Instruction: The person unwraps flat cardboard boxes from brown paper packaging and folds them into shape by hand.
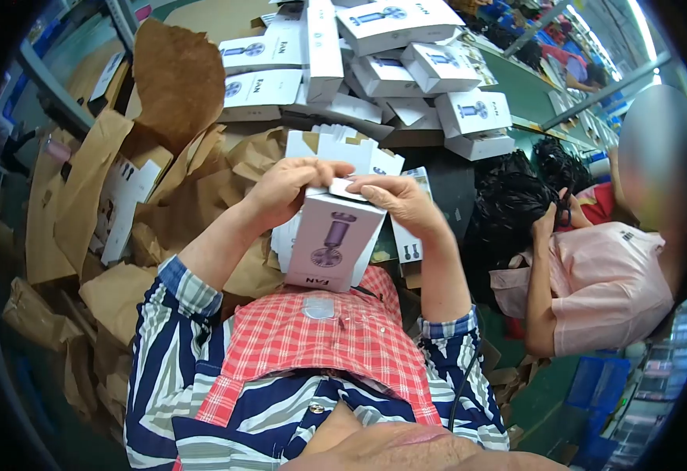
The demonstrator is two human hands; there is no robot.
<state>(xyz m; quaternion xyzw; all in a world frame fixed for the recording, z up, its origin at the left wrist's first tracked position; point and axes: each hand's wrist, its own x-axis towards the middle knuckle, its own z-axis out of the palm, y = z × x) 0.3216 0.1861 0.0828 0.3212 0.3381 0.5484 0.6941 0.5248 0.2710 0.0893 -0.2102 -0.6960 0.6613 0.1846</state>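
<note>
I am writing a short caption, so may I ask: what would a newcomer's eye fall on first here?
Probably the white fan box in the middle, with the left hand and right hand at its top flap. Next, the untidy heap of similar boxes behind it, and the brown paper at left. At right, a person in pink is beside black plastic.

Grey metal post [54, 88], 10 o'clock. Curled brown paper sheet [175, 82], between 10 and 11. Crumpled brown kraft paper [120, 294], between 8 and 9. Bundled glossy black plastic strands [508, 188], between 2 and 3; person in pale pink shirt [610, 282] just beside. Blue plastic crates [595, 385], 4 o'clock.
</note>
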